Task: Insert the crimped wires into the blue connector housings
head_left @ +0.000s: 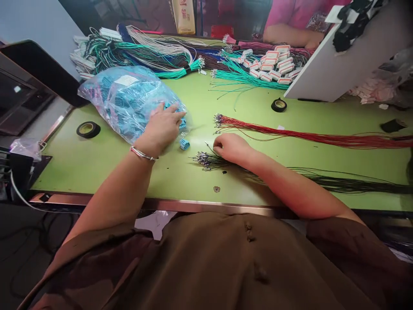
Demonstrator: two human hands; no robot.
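My left hand [164, 125] rests at the mouth of a clear plastic bag [119, 103] full of blue connector housings. Its fingers are stretched out and apart, touching the bag and the housings at its opening; what lies under the palm is hidden. One loose blue connector housing [184, 144] sits on the table just below those fingers. My right hand [230, 147] is closed in a pinch on a thin black wire [209, 147], whose metal terminal sticks out to the left. Beneath that hand runs a bundle of black wires [213, 161], with crimped terminals at its left end.
A red wire bundle [258, 129] lies beyond my right hand. Black tape rolls sit at left [88, 129] and back right [278, 104]. Green and white wires [155, 51] and labelled white connectors [274, 62] are piled behind. Another person's arm [290, 36] shows across the table.
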